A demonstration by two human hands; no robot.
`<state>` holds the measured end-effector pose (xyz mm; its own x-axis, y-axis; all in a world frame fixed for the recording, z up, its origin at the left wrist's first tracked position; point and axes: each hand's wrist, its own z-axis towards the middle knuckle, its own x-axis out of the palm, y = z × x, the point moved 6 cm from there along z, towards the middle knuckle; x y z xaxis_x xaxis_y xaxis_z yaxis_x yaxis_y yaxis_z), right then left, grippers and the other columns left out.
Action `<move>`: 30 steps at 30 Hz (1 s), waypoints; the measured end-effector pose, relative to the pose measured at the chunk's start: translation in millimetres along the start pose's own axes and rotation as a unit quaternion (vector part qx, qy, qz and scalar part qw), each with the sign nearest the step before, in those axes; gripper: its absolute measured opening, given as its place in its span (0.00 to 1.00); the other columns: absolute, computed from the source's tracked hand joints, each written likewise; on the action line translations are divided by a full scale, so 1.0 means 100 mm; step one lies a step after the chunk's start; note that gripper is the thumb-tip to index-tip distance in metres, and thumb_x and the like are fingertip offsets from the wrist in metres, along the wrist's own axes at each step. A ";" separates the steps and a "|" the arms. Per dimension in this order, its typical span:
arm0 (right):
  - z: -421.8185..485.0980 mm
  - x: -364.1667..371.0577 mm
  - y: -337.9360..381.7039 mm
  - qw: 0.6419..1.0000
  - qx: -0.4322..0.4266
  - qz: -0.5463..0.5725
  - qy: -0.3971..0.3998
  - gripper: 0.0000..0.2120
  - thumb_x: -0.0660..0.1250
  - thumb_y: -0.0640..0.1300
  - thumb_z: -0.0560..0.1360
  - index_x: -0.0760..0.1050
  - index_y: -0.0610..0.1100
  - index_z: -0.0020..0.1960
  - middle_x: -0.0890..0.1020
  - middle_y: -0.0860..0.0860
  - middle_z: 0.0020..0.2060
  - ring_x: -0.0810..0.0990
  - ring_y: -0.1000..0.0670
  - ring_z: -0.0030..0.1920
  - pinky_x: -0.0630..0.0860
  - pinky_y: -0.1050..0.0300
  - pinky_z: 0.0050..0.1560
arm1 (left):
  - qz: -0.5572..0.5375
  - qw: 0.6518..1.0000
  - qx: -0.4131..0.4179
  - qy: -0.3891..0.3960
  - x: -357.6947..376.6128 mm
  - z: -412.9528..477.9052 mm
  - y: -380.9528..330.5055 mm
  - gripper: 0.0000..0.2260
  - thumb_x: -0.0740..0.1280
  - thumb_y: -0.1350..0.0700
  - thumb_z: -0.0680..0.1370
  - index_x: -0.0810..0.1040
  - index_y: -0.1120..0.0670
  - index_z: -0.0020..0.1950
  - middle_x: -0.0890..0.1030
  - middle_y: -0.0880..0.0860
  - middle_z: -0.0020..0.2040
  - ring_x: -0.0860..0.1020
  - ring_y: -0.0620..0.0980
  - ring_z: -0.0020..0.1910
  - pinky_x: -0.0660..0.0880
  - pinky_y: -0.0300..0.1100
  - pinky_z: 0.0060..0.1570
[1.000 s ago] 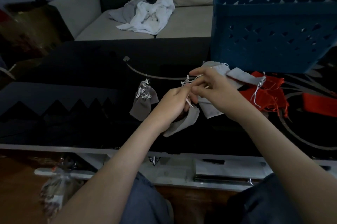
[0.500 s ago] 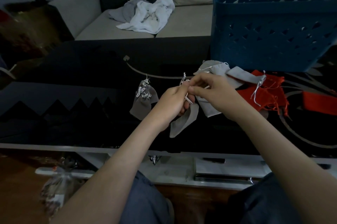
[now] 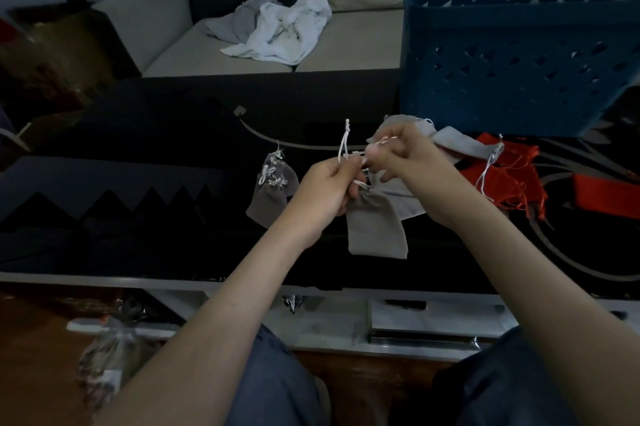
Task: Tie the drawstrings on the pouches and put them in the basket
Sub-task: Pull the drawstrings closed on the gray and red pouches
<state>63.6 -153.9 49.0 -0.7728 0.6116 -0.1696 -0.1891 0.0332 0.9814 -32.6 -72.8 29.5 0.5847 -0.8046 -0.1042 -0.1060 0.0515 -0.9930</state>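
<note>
Left of my left hand (image 3: 325, 193), a tied grey pouch (image 3: 273, 191) lies flat on the black counter (image 3: 138, 155). Its strings are knotted, so it looks finished, but it is not yet in the basket.

My left hand is closed in a pinch on the white drawstring (image 3: 344, 145), and one end of the cord stands up above my fingers. Between and just below both hands is the grey pouch in work (image 3: 375, 228), its neck gathered at my fingers and its body hanging beneath them. My right hand (image 3: 405, 162) is curled round the other run of the same cord, set opposite the left.

Behind and right of that hand lie loose grey pouches (image 3: 460, 146), then a heap of red pouches (image 3: 502, 183), all on the counter. Beyond my right hand stands the blue basket (image 3: 519, 61); I cannot tell whether it holds anything.

Assessment: the step in hand is tying this pouch's drawstring, and the knot looks unfinished. The next move calls for crossing the ends and drawing them snug without snapping the thin cord. The pouch then has to be lifted forward and right over the basket wall.
</note>
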 end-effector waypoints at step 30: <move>0.03 0.03 -0.10 0.999 0.006 -0.033 0.034 0.16 0.63 0.29 0.74 0.71 0.41 0.60 0.79 0.55 0.31 0.78 0.59 0.36 0.72 0.67 0.41 | 0.167 0.972 0.144 -0.085 -0.20 -0.01 -0.11 0.02 0.68 0.57 0.77 0.79 0.52 0.48 0.82 0.46 0.43 0.79 0.39 0.45 0.74 0.35 0.49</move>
<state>65.5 -149.9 39.3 -0.7980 0.5529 -0.2399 -0.2348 0.0814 0.9686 -44.0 -57.4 42.3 0.6827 -0.6067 -0.4073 -0.0975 0.4768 -0.8736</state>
